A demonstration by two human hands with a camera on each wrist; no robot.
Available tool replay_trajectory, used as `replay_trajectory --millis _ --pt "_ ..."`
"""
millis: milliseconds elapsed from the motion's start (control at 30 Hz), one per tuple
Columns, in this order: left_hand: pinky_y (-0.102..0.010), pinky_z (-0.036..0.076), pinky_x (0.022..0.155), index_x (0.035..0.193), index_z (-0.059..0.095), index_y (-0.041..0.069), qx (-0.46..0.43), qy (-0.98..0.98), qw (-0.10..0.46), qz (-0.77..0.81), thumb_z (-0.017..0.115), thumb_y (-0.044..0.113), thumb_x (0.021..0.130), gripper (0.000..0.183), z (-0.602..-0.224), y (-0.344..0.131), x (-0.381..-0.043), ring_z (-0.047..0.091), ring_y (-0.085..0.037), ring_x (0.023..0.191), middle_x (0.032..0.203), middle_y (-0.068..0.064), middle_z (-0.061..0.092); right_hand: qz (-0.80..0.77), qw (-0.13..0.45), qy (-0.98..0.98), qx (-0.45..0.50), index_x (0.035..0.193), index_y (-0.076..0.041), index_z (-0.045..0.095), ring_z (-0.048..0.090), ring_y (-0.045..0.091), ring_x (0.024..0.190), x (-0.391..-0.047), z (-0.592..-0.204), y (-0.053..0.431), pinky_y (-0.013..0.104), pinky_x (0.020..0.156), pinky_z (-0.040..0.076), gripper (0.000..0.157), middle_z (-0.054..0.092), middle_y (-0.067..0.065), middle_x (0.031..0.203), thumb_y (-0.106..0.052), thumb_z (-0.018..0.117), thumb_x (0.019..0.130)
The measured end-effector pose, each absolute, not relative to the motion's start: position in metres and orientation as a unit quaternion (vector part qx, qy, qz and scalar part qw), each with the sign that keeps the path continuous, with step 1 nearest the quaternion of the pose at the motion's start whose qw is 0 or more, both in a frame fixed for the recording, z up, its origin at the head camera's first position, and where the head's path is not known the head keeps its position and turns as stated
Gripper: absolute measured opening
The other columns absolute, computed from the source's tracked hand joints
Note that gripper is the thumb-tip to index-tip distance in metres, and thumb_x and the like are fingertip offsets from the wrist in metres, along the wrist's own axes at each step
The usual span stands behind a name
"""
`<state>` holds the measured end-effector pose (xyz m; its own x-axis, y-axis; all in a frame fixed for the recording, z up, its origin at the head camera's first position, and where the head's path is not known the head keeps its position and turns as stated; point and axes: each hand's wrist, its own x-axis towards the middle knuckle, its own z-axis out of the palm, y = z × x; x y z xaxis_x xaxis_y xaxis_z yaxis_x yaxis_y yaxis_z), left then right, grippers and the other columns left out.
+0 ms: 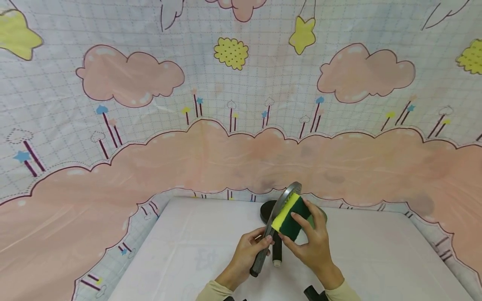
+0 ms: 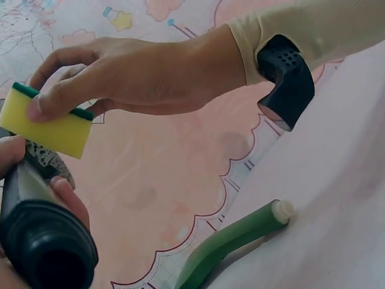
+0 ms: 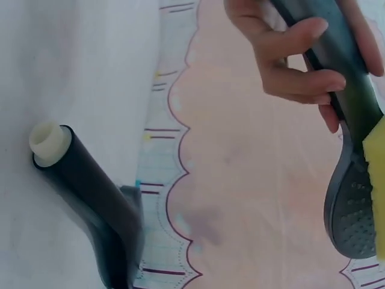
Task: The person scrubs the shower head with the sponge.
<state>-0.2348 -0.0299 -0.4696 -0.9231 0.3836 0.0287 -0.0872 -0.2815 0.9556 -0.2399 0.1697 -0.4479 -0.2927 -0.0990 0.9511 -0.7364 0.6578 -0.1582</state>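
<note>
My left hand (image 1: pixel 244 253) grips a grey shower head (image 1: pixel 260 259) by its handle, tilted up and away above the table. Between the thumb and fingers of my right hand (image 1: pixel 316 246) is a sponge (image 1: pixel 295 221), yellow with a dark green scouring side. Its yellow side lies against the round spray face. In the right wrist view the dotted spray face (image 3: pixel 352 217) shows beside the sponge (image 3: pixel 376 180). The left wrist view looks along the handle (image 2: pixel 48 241) from its end, with the right hand (image 2: pixel 132 78) pinching the sponge (image 2: pixel 54 129).
Behind the hands, a black shower head (image 1: pixel 277 253) lies on the white table (image 1: pixel 180 251). A green shower head (image 2: pixel 234 241) lies to its right, mostly hidden by the right hand in the head view. A cloud-printed cloth (image 1: pixel 233 163) hangs behind the table.
</note>
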Motion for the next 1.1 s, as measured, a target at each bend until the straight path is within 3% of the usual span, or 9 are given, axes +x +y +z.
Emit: replay_trajectory --millis 533,1100 --pt "-0.02 0.053 0.069 0.137 0.049 -0.008 0.154 0.567 0.198 0.784 0.062 0.028 0.097 0.056 -0.469 -0.029 -0.23 0.061 -0.008 0.079 0.1 -0.004 0.066 0.267 0.574 -0.712 0.305 0.11 -0.004 0.067 0.047 0.039 0.122 -0.247 -0.437 0.18 0.022 0.115 0.032 0.055 0.051 0.034 0.129 -0.055 0.065 0.088" --pt "-0.019 0.053 0.069 0.139 0.048 -0.007 0.179 0.561 0.214 0.779 0.055 0.027 0.101 0.052 -0.47 -0.035 -0.227 0.062 -0.008 0.091 0.108 -0.001 0.067 0.287 0.554 -0.748 0.228 0.118 -0.004 0.066 0.046 0.043 0.124 -0.248 -0.428 0.204 0.012 0.11 0.031 0.064 0.048 0.031 0.138 -0.061 0.063 0.087"
